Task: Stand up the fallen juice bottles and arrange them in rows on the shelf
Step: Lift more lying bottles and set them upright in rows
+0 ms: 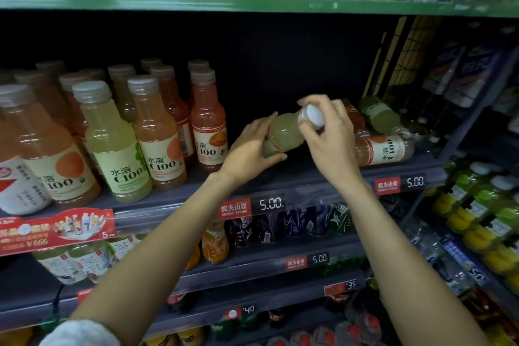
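Above the shelf (295,177) front edge, right of the standing rows: pale green juice bottle (283,135) held tilted, cap up-right, base down-left. Right hand (328,137) fingers (304,132) curled round the cap; left hand (250,149) cupping the body. Toward the right end, fallen bottles (384,149) lying crosswise, partly hidden behind the right hand.

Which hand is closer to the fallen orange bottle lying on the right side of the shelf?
Right. The right hand, pinching the cap of the green bottle, sits just left of the fallen orange bottle. The left hand holds the green bottle's body farther left.
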Tool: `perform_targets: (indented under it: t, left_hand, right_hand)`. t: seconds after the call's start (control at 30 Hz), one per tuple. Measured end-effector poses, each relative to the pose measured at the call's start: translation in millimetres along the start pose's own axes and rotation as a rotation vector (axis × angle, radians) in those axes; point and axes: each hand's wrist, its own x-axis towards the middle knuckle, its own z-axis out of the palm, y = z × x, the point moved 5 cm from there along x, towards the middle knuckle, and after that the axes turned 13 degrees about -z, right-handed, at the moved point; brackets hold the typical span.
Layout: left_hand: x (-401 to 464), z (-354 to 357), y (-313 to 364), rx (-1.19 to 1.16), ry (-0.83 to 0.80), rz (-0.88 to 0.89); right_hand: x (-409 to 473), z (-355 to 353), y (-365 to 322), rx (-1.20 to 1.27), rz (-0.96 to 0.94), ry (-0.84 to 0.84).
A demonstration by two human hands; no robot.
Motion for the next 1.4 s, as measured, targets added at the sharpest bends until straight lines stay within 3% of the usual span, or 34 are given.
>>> perform_targets:
  t: [0.13,0.3,0.4,0.63,0.8,1.13,1.3,1.4]
  left_hand:
    - [-5,-3,1,-0.106,0.088,-0.045]
    - [-22,-8,-14,-0.381,0.112,-0.196]
    - [-33,-15,-21,-0.479,0.15,-0.237]
    - [-65,-50,-42,-0.27,0.427,-0.256]
    - [-79,-67,-54,-0.107,0.529,-0.227]
    - [-93,-70,-52,0.003,0.811,-0.196]
    - [-97,-73,-57,0.016,0.853,-0.236]
    - [-102,-74,-46,0.092,0.912,-0.149]
  right_hand:
    - [12,-6,1,0.222,-0.009,0.037]
    - [-14,36,31,0.523,0.3,-0.223]
    - [-38,65,30,0.558,0.34,-0.352]
    - [-41,102,5,0.644,0.263,-0.426]
    - [-37,123,-3,0.657,0.248,-0.443]
    - [-35,137,-17,0.532,0.164,-0.339]
    - [-38,136,-23,0.439,0.051,-0.4]
    - [-43,118,-15,0.269,-0.037,-0.423]
